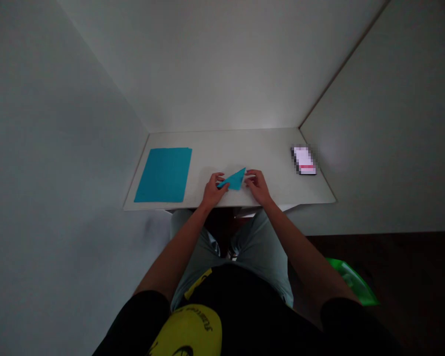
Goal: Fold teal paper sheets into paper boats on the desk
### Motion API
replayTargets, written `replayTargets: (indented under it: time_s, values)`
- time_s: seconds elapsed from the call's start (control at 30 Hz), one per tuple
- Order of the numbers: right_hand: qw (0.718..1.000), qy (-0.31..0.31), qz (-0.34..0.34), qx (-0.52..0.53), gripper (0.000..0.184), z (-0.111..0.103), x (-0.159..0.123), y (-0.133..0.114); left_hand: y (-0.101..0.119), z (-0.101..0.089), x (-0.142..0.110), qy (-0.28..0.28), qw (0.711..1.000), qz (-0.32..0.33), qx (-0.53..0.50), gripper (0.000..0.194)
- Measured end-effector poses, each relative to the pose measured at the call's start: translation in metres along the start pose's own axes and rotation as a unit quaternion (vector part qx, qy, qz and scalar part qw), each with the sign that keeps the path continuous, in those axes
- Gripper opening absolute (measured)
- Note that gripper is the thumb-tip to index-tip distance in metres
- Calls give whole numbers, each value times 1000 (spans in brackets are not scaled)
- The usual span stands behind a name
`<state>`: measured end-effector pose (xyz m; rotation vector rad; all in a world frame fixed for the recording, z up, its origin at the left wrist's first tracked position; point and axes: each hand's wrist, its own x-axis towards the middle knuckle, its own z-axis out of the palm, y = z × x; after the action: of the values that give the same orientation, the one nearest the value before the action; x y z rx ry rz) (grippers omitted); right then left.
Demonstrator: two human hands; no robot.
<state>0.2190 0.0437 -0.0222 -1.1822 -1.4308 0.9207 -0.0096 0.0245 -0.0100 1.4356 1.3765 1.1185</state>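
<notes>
A small piece of folded blue paper point(236, 181), roughly triangular, is between my hands just above the front part of the white table. Its left corner is pinched between the thumb and fingers of my left hand point(214, 191). Close to the paper's right edge is my right hand point(257, 187), its fingers bent and apart with nothing visible between them. Whether its fingertips touch the paper is too small to tell. To the left lies a stack of flat blue paper sheets point(163, 175).
The white table point(222, 143) is bounded by walls at the back and both sides. A phone point(304, 160), partly blurred, lies near its right end. Something bright green point(352, 282) is low at the right, by the dark floor.
</notes>
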Motion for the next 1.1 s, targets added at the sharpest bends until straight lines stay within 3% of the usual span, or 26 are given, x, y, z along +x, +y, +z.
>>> replayTargets:
  time_s: [0.1,0.3,0.5,0.63,0.8,1.1]
  values:
    - [998,19,-23,-60,33,9,-9,-6,1,3,-2,11,1000,11,22,55]
    - [995,-96,23,-12,66,34,-16,-9,4,0,-7,-60,988,72,121,56]
    - [995,-84,43,16,86,39,-13,-7,4,-2,-8,-93,983,108,118,65]
    - [995,-77,54,37,84,38,-12,-7,7,-3,-9,-112,982,120,93,60]
    - [996,-57,56,29,74,36,-11,-6,10,0,-8,-119,986,84,85,55]
    - [994,-60,72,57,63,27,-7,-7,11,15,-6,-137,983,80,92,82]
